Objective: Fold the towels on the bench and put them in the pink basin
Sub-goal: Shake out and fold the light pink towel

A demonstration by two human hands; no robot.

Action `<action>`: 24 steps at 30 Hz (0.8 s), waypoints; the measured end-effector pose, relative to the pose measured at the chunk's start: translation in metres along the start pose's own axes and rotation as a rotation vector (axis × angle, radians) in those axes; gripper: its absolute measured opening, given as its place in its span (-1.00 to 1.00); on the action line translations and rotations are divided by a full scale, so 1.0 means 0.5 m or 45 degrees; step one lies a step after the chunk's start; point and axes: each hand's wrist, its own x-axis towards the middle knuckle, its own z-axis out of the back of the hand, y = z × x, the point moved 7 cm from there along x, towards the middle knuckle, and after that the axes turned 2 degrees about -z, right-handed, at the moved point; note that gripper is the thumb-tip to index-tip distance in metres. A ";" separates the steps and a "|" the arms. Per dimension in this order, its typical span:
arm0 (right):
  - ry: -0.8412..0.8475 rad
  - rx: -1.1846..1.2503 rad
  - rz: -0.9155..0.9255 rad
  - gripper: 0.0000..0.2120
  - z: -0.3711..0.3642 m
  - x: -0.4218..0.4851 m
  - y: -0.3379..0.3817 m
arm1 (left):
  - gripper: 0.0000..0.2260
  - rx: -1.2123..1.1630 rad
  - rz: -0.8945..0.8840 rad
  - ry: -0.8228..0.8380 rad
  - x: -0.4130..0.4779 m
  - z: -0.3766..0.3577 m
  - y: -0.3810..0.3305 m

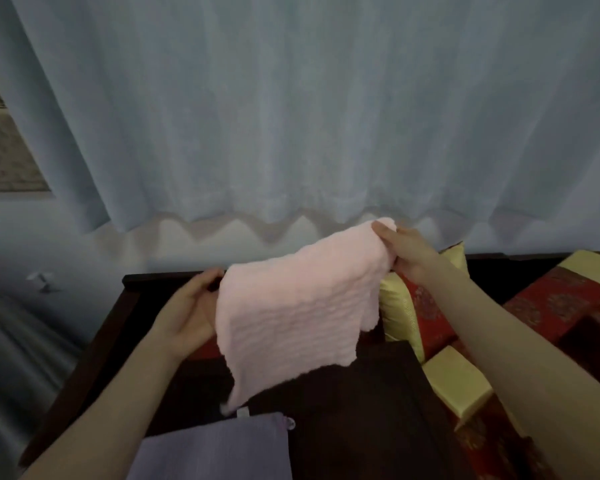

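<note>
Two bare hands hold a pale pink textured towel up in the air above a dark brown wooden bench. The right hand, higher and farther away, pinches the towel's upper right corner between thumb and curled fingers. The left hand, lower and nearer, grips the towel's left edge near its top corner; its fingers pass behind the cloth and are hidden. The towel slopes down from right to left between the hands and hangs loosely, with an uneven lower edge. Its lowest corner dangles by the far edge of a flat lavender cloth towel lying on the near end of the bench; whether the two touch cannot be told. To the right, red and gold patterned satin cushions lie beside the dark wood. Behind everything hangs a pale blue pleated curtain, its hem ending above the bench's far edge. At the far left, a framed picture is partly in view on the wall.
</note>
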 end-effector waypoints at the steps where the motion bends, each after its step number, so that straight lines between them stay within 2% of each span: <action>1: 0.027 0.014 0.010 -0.71 -0.004 0.003 0.010 | -0.93 0.019 0.010 -0.006 0.003 -0.006 -0.013; 3: 0.131 0.059 0.000 -0.73 -0.015 0.012 0.027 | -0.82 0.044 0.003 -0.079 0.015 -0.003 -0.036; 6: 0.320 -0.057 -0.118 -0.71 -0.030 0.021 0.031 | -0.50 -0.110 -0.027 -0.218 0.034 0.025 -0.061; 8: 0.317 -0.244 -0.142 -0.76 -0.027 0.024 0.030 | -0.47 -0.104 0.002 -0.271 0.037 0.043 -0.062; 11: 0.166 -0.421 -0.076 -0.83 -0.012 0.033 0.036 | -0.20 -0.046 0.094 -0.151 0.034 0.039 -0.030; 12: 0.109 -0.427 -0.052 -0.80 -0.004 0.039 0.037 | -0.20 -0.041 0.123 -0.099 0.033 0.032 -0.015; 15: -0.042 -0.362 -0.013 -0.70 0.028 0.057 0.031 | -0.36 -0.005 0.210 -0.037 0.030 0.006 0.025; 17: -0.115 -0.314 0.012 -0.71 0.052 0.066 0.027 | -0.34 -0.018 0.189 -0.039 0.041 -0.005 0.032; 19: -0.160 -0.252 0.064 -0.76 0.077 0.072 0.026 | -0.46 -0.017 0.152 -0.120 0.056 -0.008 0.032; 21: -0.153 -0.184 0.099 -0.80 0.099 0.078 0.024 | -0.77 0.120 0.120 -0.271 0.077 -0.003 0.030; 22: -0.134 -0.149 0.104 -0.82 0.110 0.080 0.022 | -0.84 0.190 0.096 -0.329 0.088 -0.003 0.028; 24: -0.078 -0.077 0.085 -0.85 0.127 0.084 0.019 | -0.85 0.259 0.002 -0.379 0.108 -0.011 0.018</action>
